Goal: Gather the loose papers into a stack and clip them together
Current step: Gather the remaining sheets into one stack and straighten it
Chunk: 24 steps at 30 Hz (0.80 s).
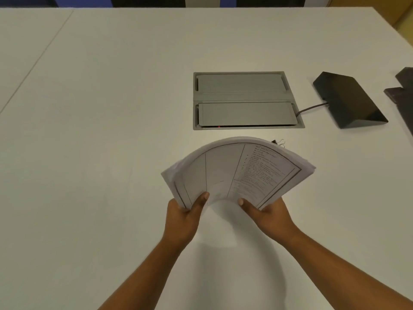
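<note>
Left hand [185, 218] and right hand [269, 217] gripping near edge of paper stack [234, 173], holding it bowed above tabletop [100, 108]. Binder clip [279, 143] lying just beyond stack's far edge, partly hidden, nearer right hand.

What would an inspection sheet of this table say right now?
Surface: white table, with a seam along its left part.
Job's things: stack of papers held above the table, bowed upward; binder clip lying beyond it, partly hidden, not yet on the papers.
Clutter: black wedge-shaped device; dark objects at the right edge, cut off.
Hands: left hand and right hand each grip a near corner of the stack, thumbs on top.
Cables: dark cable runs from the device to the grey hatch set in the table.
Surroundings: dark shapes beyond the far edge, too cropped to identify.
</note>
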### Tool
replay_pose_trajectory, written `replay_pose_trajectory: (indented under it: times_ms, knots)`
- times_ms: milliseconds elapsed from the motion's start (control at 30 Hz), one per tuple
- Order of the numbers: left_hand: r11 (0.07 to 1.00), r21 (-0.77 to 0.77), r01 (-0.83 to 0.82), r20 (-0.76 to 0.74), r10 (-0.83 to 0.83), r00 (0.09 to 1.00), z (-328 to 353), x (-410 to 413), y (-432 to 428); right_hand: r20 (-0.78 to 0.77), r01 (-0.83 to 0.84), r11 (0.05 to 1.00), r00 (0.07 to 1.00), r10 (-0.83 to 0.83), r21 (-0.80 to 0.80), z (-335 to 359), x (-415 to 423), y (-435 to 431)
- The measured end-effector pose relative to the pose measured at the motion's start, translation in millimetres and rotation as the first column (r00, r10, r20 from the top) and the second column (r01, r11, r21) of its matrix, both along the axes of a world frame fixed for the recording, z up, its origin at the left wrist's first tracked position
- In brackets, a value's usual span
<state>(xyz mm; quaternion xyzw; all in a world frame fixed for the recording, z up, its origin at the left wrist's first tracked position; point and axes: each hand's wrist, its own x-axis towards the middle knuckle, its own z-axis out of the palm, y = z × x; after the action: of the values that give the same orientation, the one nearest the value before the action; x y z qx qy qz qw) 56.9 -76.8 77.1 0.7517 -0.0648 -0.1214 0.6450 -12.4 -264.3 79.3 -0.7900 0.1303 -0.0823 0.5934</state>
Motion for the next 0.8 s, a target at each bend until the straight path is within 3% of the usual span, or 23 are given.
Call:
replay_pose_trajectory:
  times_ms: [167, 300, 433, 533, 700, 800]
  knots:
    - [0.999, -0.005, 0.051, -0.137, -0.052, 0.989, -11, 14, 8, -0.043, 0.037, 0.999, 0.998, -0.036, 0.012, -6, -2, -15]
    - [0.993, 0.011, 0.115, -0.212, -0.11, 0.971, -10, 22, 13, -0.246, -0.029, 1.0, 0.969, 0.031, 0.011, -15, -8, -29]
    - [0.965, -0.252, -0.069, -0.321, -0.016, 0.947, -19, 42, 11, -0.453, -0.041, 0.967, 0.878, 0.156, 0.253, -39, -17, -40]
    - [0.907, -0.389, -0.163, -0.38, 0.003, 0.925, -32, 56, 1, -0.504, -0.022, 0.938, 0.839, 0.206, 0.347, -53, -25, -38]
    - [0.931, -0.326, -0.165, -0.373, 0.034, 0.927, -62, 64, -11, -0.532, -0.043, 0.908, 0.798, 0.283, 0.417, -59, -27, -43]
    - [0.935, -0.305, -0.179, -0.355, 0.062, 0.933, -74, 69, -14, -0.588, -0.107, 0.945, 0.76, 0.277, 0.308, -51, -21, -46]
